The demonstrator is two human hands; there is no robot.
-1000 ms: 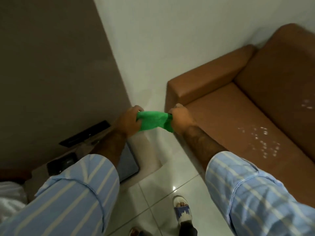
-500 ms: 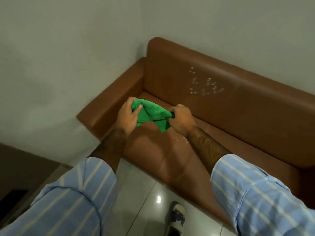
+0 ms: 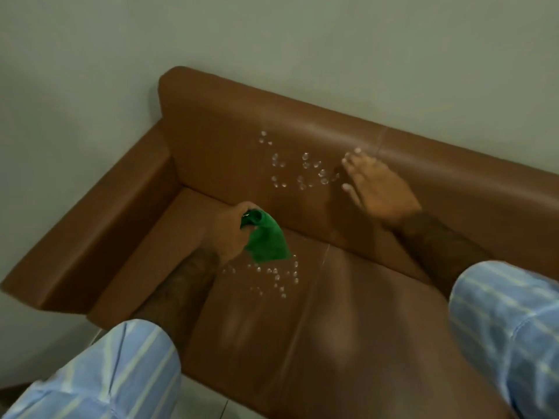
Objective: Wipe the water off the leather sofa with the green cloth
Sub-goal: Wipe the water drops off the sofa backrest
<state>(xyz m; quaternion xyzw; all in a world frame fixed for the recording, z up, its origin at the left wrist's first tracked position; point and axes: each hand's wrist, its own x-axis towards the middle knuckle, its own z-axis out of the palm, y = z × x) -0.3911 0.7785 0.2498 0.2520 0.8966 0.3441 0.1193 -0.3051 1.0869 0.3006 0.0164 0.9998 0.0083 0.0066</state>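
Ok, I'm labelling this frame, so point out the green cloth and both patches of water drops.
green cloth (image 3: 267, 243), head view, hanging middle fold.
backrest water drops (image 3: 298, 164), head view, cluster centre.
seat water drops (image 3: 276, 278), head view, cluster centre.

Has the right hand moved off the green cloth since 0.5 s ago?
Yes. The right hand has let go of the green cloth and reached to the brown leather sofa's backrest, beside the water droplets. The left hand holds the cloth alone.

A plain pale wall (image 3: 272, 34) behind — light floor tiles (image 3: 208, 409) below.
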